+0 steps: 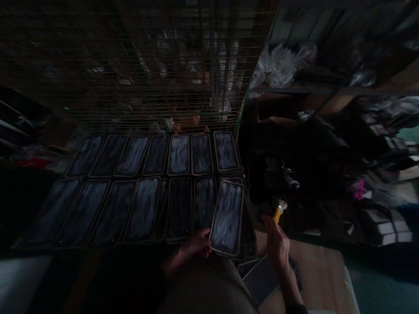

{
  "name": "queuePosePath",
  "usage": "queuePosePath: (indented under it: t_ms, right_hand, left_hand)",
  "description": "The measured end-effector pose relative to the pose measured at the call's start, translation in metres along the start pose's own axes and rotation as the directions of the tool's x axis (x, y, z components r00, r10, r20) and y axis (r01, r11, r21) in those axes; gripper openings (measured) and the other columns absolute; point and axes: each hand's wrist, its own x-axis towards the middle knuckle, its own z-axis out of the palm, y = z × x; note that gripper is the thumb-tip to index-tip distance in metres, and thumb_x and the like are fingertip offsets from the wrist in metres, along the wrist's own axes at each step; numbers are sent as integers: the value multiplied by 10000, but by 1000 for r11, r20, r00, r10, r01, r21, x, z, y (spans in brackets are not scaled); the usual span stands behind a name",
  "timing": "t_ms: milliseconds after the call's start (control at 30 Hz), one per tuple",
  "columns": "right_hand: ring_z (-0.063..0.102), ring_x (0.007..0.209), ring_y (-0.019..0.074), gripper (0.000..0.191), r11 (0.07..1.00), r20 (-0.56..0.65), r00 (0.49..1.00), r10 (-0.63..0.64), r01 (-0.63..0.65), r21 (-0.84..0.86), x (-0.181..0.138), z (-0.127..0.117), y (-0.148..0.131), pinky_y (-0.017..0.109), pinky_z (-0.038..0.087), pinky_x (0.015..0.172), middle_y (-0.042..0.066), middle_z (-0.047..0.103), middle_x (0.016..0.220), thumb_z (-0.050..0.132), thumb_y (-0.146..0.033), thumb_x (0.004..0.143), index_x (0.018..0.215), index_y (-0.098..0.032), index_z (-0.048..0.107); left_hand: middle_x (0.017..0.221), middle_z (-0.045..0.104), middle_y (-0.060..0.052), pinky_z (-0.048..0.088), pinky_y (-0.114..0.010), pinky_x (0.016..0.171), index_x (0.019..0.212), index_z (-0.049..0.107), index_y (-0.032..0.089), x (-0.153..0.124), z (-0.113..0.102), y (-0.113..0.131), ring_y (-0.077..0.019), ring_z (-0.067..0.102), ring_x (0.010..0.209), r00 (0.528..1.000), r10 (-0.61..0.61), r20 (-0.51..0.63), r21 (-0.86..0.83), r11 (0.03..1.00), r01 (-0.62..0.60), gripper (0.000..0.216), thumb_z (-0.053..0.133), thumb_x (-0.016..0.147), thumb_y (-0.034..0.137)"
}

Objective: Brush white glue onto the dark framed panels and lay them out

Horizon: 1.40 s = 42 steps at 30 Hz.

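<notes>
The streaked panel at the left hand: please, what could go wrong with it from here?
The left hand appears to hold the streaked panel only near its lower left corner, so it may tilt or slip.
In this view its edge borders the neighbouring panel, so the two might knock or scrape.
The whitish streaks could smear if they are wet, though I cannot tell that in this dim light.

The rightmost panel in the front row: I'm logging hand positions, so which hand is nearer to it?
Left. The left hand holds the panel at its lower left edge; the right hand is apart, off to its right, holding a yellow-handled tool.
</notes>
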Motion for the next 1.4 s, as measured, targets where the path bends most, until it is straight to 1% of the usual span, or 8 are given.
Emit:
queuePosePath:
  t_ms: [133, 267, 600, 800, 1033, 1233, 1300, 1400]
  right_hand:
    - [634, 924, 163, 360, 988, 36, 997, -71, 66, 136, 24, -10, -42, 243, 495, 789, 65, 645, 1039, 384, -308, 958, 1244, -227, 587]
    - [617, 869, 156, 346, 975, -19, 997, -81, 83, 205, 39, 12, -69, 243, 492, 764, 66, 625, 1001, 399, -333, 967, 1220, -210, 603]
    - [619, 762, 154, 332, 1000, -5, 1000, -4, 4, -29, 54, 83, -67, 216, 428, 606, 79, 652, 1017, 368, -237, 961, 1195, -181, 596]
    - [610, 682, 152, 329, 998, 38, 998, -41, 39, 58, 53, 106, -81, 225, 435, 577, 80, 654, 977, 359, -237, 961, 1175, -197, 606]
    - [617, 727, 152, 395, 982, 70, 993, -94, 80, 173, 53, 97, -77, 244, 493, 639, 52, 652, 969, 295, -185, 943, 1160, -226, 623]
    - [620, 829, 152, 337, 987, -90, 992, 92, -79, 143, 36, 64, -57, 234, 485, 701, 80, 642, 1038, 363, -231, 942, 1170, -186, 607]
    - [622, 848, 156, 341, 986, -128, 983, 129, -113, 121, 25, 55, -49, 240, 489, 722, 78, 646, 1052, 366, -255, 945, 1187, -193, 597]
    - [631, 900, 171, 360, 985, -144, 975, 170, -162, 64, 6, 49, -36, 253, 500, 738, 88, 648, 1102, 371, -273, 939, 1219, -190, 581]
  left_hand:
    - [526, 601, 45, 371, -182, 426, 1157, 470, 131, 9, -7, -20, -94, 545, 393, 998, -50, -40, 85, 995, 54, 460, 602, 751, 302]
    - [523, 594, 49, 364, -175, 416, 1072, 487, 149, 19, -7, -26, -88, 537, 379, 1000, -15, -7, 123, 992, 16, 365, 590, 748, 282]
    - [469, 539, 73, 299, -159, 372, 879, 471, 173, 28, -7, -29, -72, 472, 319, 1000, 2, 1, 229, 973, -2, 151, 518, 735, 173]
    - [436, 507, 85, 274, -160, 375, 907, 504, 168, 31, -8, -26, -65, 435, 305, 1000, -13, -22, 290, 957, 19, 176, 509, 732, 157]
    - [450, 515, 77, 264, -166, 382, 970, 493, 159, 28, -5, -17, -69, 431, 312, 997, -73, -7, 259, 963, 72, 229, 516, 746, 200]
    - [464, 518, 69, 316, -166, 379, 931, 493, 159, 28, -10, -15, -78, 459, 334, 993, -117, 30, 226, 968, 107, 183, 526, 760, 215]
    - [529, 552, 51, 375, -178, 402, 911, 503, 154, 27, -13, -15, -89, 518, 394, 995, -79, 53, 182, 981, 68, 184, 566, 754, 226]
    - [772, 647, -25, 501, -226, 522, 918, 532, 145, 21, -14, -12, -134, 635, 624, 997, 39, 64, 33, 999, -41, 233, 641, 729, 229]
